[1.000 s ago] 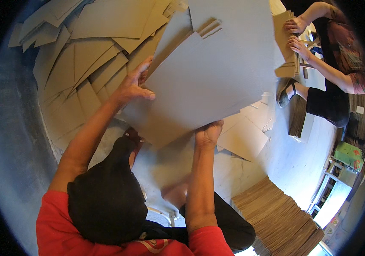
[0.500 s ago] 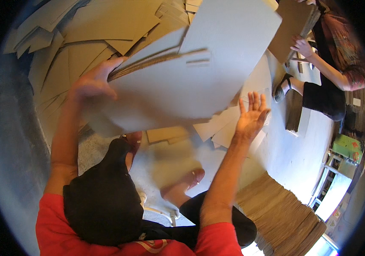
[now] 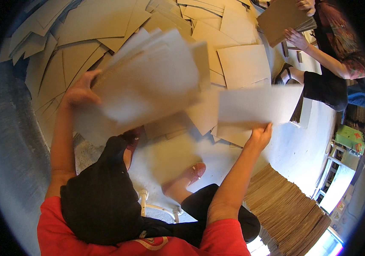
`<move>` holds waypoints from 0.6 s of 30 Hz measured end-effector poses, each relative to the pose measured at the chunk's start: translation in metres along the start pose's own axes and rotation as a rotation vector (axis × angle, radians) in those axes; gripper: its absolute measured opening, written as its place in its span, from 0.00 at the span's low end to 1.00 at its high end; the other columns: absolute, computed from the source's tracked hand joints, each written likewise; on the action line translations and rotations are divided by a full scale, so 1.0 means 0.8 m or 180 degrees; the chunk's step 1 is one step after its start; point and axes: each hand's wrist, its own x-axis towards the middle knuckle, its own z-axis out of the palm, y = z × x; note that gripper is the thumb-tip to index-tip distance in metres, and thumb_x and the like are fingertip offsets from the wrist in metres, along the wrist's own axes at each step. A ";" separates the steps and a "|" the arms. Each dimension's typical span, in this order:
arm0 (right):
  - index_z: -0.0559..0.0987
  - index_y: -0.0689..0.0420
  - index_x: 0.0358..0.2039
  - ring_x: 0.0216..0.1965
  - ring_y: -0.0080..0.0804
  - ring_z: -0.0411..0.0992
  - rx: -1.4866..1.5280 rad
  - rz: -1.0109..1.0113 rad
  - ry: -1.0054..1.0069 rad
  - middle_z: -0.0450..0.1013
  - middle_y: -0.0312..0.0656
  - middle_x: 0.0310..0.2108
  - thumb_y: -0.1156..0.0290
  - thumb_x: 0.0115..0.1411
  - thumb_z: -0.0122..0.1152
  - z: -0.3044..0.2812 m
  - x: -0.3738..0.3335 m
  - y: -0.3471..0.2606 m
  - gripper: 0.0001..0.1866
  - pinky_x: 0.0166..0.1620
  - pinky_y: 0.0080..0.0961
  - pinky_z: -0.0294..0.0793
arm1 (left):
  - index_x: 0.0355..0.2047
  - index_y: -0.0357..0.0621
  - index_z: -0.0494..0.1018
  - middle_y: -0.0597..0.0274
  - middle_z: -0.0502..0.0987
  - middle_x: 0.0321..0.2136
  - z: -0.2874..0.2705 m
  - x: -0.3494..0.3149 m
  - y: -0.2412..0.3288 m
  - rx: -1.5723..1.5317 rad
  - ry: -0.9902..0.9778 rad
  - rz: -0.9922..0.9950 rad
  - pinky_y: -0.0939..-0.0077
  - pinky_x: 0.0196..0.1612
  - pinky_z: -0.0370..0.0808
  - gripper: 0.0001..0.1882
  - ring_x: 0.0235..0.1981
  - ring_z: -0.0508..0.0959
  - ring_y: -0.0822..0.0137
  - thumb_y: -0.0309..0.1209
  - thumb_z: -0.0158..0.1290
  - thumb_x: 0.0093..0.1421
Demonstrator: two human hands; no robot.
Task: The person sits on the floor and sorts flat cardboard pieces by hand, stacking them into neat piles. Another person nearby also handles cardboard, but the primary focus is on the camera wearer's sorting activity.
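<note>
My left hand [image 3: 81, 90] grips the left edge of a fanned bunch of cardboard sheets [image 3: 148, 85], which is held up in front of me and blurred by motion. My right hand [image 3: 261, 135] pinches the lower edge of a separate cardboard sheet [image 3: 257, 104], pale on its upper face and apart from the bunch. Beneath both hands, many loose cardboard sheets [image 3: 101, 21] lie in an uneven heap on the floor.
A tall stack of brown cardboard [image 3: 285, 205] stands by my right knee. At the upper right a co-worker's hand [image 3: 296, 39] holds another cardboard bundle [image 3: 282, 21]. My shoes [image 3: 193, 171] rest on the floor near a pale stool or chair frame [image 3: 159, 207]. A green box [image 3: 351, 138] sits far right.
My right hand was open and empty; now it holds one cardboard sheet away to the right. The bunch in my left hand has shifted left and fanned out.
</note>
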 end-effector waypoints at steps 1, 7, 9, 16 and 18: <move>0.69 0.62 0.42 0.42 0.46 0.69 -0.0383 -0.0233 0.0401 0.69 0.46 0.43 0.73 0.59 0.53 -0.037 0.008 -0.002 0.11 0.45 0.46 0.74 | 0.56 0.33 0.62 0.58 0.72 0.45 0.004 -0.004 0.014 -0.0018 0.0351 -0.0084 0.75 0.51 0.66 0.49 0.46 0.70 0.64 0.28 0.64 0.26; 0.70 0.57 0.28 0.22 0.21 0.58 -0.1097 -0.0027 -0.0451 0.63 0.30 0.23 0.80 0.56 0.50 -0.047 -0.071 0.139 0.03 0.25 0.22 0.63 | 0.53 0.34 0.65 0.57 0.73 0.43 0.009 0.013 0.011 -0.1120 0.0525 0.0769 0.74 0.51 0.66 0.47 0.44 0.72 0.63 0.30 0.67 0.27; 0.70 0.57 0.27 0.23 0.22 0.59 -0.1488 0.0032 -0.1155 0.63 0.30 0.23 0.81 0.56 0.50 0.019 -0.125 0.162 0.04 0.26 0.24 0.64 | 0.52 0.35 0.65 0.57 0.73 0.42 0.024 0.020 0.019 -0.1327 0.0442 0.0582 0.72 0.51 0.67 0.47 0.43 0.72 0.63 0.30 0.67 0.26; 0.74 0.60 0.44 0.41 0.30 0.72 0.0297 0.1559 -0.1199 0.74 0.39 0.41 0.66 0.64 0.47 0.135 -0.204 0.227 0.14 0.43 0.25 0.72 | 0.52 0.31 0.63 0.53 0.73 0.43 0.077 0.052 0.018 -0.1495 0.0216 -0.0066 0.65 0.52 0.66 0.49 0.45 0.72 0.59 0.35 0.68 0.25; 0.74 0.58 0.44 0.40 0.30 0.71 0.0049 0.1860 -0.0773 0.74 0.38 0.41 0.63 0.65 0.45 0.142 -0.211 0.214 0.15 0.44 0.28 0.72 | 0.53 0.34 0.63 0.56 0.73 0.42 0.082 0.048 0.004 -0.1664 0.0346 0.0124 0.69 0.51 0.68 0.48 0.43 0.73 0.61 0.31 0.66 0.26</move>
